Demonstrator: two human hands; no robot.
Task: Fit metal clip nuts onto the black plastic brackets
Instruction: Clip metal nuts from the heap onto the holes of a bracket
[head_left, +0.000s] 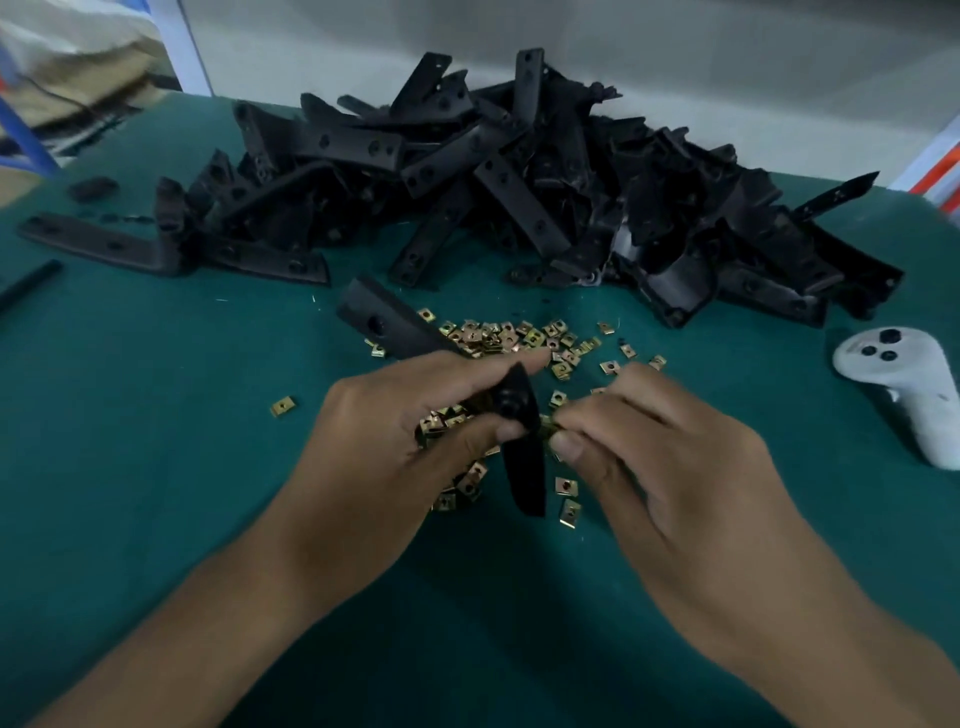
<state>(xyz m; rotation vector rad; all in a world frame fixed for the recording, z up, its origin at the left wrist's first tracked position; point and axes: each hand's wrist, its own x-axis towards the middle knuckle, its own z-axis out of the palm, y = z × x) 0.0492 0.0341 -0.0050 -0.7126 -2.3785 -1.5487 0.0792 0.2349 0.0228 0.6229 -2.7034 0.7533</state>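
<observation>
Fingers of left hand (395, 441) grip bracket (524, 457); right hand (660, 447) pinches clip nut (549, 427); green mat (156, 467), grey wall (727, 67).

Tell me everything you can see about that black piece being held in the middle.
The black bracket is a long, flat strip that looks like matte plastic, bent at an angle, with round holes along it. One arm runs up and left over the green table; the other points down toward the camera. The left hand grips it at the bend, while the right hand pinches a brass-coloured clip nut against its edge.
</observation>
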